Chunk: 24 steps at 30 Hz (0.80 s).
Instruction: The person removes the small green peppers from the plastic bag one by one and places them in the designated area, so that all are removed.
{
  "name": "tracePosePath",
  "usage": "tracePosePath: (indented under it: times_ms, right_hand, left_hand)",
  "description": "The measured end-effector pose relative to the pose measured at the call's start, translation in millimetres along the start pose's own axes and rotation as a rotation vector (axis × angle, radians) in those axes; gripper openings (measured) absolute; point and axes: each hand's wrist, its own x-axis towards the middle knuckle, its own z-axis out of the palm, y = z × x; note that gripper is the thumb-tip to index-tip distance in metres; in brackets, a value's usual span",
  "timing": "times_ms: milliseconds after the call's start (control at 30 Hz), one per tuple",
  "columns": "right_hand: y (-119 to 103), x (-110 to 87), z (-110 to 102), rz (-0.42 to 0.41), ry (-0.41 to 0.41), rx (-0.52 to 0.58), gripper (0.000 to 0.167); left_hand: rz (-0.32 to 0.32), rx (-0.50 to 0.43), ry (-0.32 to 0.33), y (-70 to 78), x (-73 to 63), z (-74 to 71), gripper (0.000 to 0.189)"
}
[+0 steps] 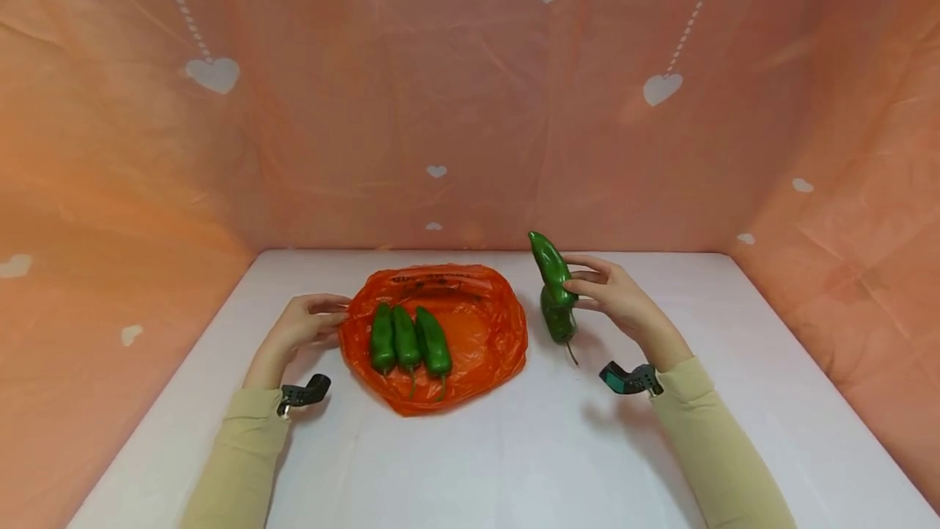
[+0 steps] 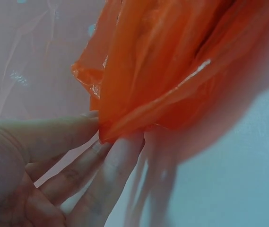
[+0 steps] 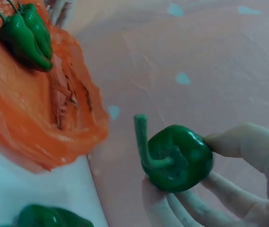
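An orange plastic bag [image 1: 485, 341] lies spread on the table with three green peppers [image 1: 433, 341] side by side on its left part. My left hand [image 1: 312, 321] pinches the bag's left edge between thumb and fingers, as the left wrist view shows on the bag's folds [image 2: 158, 71]. To the right of the bag, my right hand [image 1: 613, 296] holds one green pepper [image 1: 551, 264] up off the table, its tip pointing up. In the right wrist view that pepper's stem end [image 3: 172, 165] faces the camera. Another green pepper [image 1: 558, 321] lies on the table just below it.
A white table [image 1: 470, 464] carries everything. Orange-pink cloth [image 1: 470, 104] with white hearts hangs behind it and at both sides. A black camera mount [image 1: 631, 379] is strapped at the right wrist, and a like one [image 1: 304, 392] at the left.
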Motion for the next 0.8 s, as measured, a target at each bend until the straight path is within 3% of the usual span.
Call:
tracePosePath:
  times_ms: [300, 800]
  right_hand:
    - [12.3, -13.2, -23.4, 0.016, 0.029, 0.035, 0.062]
    - [44.5, -18.9, -42.2, 0.120, 0.041, -0.061, 0.062]
  left_hand:
    - [0.014, 0.021, -0.010, 4.8, -1.2, -2.6, 0.040]
    - [0.004, 0.032, -0.006, -1.9, 0.2, 0.3, 0.039]
